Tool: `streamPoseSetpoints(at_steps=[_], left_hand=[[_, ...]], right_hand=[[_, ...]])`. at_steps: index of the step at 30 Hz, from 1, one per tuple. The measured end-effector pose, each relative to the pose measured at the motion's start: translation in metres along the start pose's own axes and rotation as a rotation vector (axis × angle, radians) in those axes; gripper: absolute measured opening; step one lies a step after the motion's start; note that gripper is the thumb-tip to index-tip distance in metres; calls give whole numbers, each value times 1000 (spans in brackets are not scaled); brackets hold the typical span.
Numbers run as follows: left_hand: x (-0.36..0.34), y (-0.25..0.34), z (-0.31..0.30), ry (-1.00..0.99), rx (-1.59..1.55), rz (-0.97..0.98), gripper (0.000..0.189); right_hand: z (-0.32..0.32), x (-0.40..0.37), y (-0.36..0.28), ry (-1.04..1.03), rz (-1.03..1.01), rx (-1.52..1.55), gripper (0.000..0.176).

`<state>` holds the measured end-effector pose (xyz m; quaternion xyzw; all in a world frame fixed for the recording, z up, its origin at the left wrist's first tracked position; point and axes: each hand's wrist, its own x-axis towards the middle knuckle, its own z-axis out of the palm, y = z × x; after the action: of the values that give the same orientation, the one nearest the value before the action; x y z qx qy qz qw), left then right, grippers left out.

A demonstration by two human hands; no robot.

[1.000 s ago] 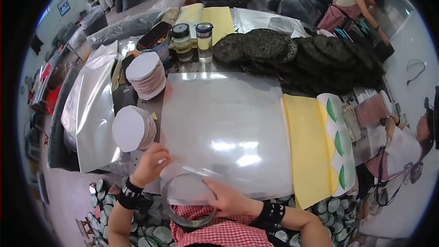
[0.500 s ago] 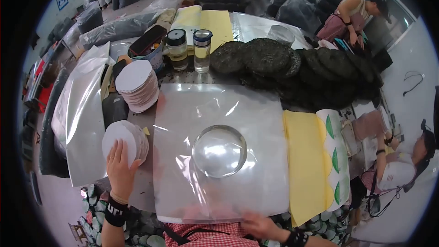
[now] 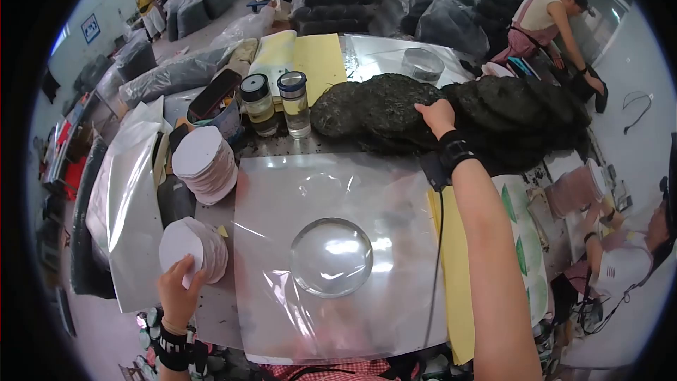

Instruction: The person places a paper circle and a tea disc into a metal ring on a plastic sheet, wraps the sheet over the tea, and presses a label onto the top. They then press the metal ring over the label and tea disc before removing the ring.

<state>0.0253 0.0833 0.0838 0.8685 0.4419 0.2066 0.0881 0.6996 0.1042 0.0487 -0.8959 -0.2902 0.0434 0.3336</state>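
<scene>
My left hand (image 3: 180,288) is at the nearer stack of round white paper discs (image 3: 216,248), its fingers closed on the edge of the top paper disc (image 3: 181,242). At the far side of the table, my right hand (image 3: 438,117) reaches out and pinches the rim of a dark round cake, apparently dried seaweed (image 3: 395,102). It lies on a heap of similar dark cakes (image 3: 504,109). Between my arms, a clear round ring or dish (image 3: 331,292) sits on a transparent plastic sheet (image 3: 268,324).
Another stack of paper discs (image 3: 204,166) stands farther back, near two lidded bottles (image 3: 259,109) (image 3: 295,109). Yellow sheets (image 3: 460,310) and a green-printed sheet (image 3: 530,240) lie on the right. A thin cable (image 3: 438,261) hangs from my right wrist. Two co-workers (image 3: 539,25) (image 3: 624,261) are at the right.
My right hand has swung from the table's front edge up to the dark cakes. My left fingers have curled from lying flat on the paper stack to its near edge. The view has shifted slightly.
</scene>
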Motion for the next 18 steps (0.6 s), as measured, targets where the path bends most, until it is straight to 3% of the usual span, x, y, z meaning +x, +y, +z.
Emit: streamPoseSetpoints(at_steps=[1,3,5,6,7,8,11,13,15,16,18], left_hand=[[2,3,-4,-26,-39,-36,30],[6,7,-3,-41,-83,-77,26],[3,13,-1,1,251,-29,18],[6,31,-7,-9,261,-40,18],[9,56,-11,208,237,127,19],[13,83,-11,422,202,293,20],[23,143,40,267,-167,677,27],[20,168,108,108,-175,766,30],[4,152,153,43,-203,759,31],[-5,145,161,-52,-232,760,33],[-7,145,130,-61,-332,821,34]], right_hand=[[4,-5,0,74,-49,-189,45],[11,4,8,51,25,-76,46],[17,10,24,204,-135,76,48],[11,0,17,308,-253,193,45],[2,-14,16,78,-73,725,36],[-10,-37,9,58,-21,834,31],[-29,-99,14,-69,69,1000,23],[-34,-144,23,-198,58,1002,20],[-45,-194,22,-264,155,1001,18],[-47,-218,19,-320,204,1107,18],[-47,-262,24,-408,249,1027,21]])
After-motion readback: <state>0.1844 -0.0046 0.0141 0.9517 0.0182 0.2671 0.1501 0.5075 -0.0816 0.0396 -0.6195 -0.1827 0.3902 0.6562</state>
